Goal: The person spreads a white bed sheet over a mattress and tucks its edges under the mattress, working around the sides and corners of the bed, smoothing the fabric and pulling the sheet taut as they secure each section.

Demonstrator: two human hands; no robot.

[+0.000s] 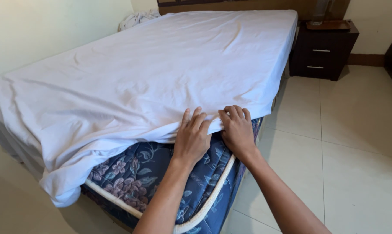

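**Two hands at the corner of the bed**

At the bottom of the frame, two bare arms are reaching up from the lower edge. The left hand [191, 136] is lying flat on the edge of the white sheet [161, 73], fingers spread out and not closed around anything. It looks like it is pressing the cloth down so it does not slip. Just beside it, the right hand [237, 128] is curling its fingers over the same edge, pinching the sheet at the corner.

Under the hands, the blue flowered mattress [139, 173] is showing, because the sheet is lifted there and is not covering that corner. A pale cord trim [213, 190] is running along the mattress edge.

At the lower left of the frame, the sheet is hanging down in a loose, wrinkly bunch. Across the middle of the frame, it is lying spread over the top of the bed, mostly smooth.

On the right side, the shiny cream floor tiles [356, 143] are running beside the bed.

In the upper right, a dark wooden nightstand [324, 47] with two drawers is standing next to the bed. In the upper left, a pale wall [44, 26] is touching the bed's far side, and some crumpled white cloth [137, 18] is sitting by the headboard.
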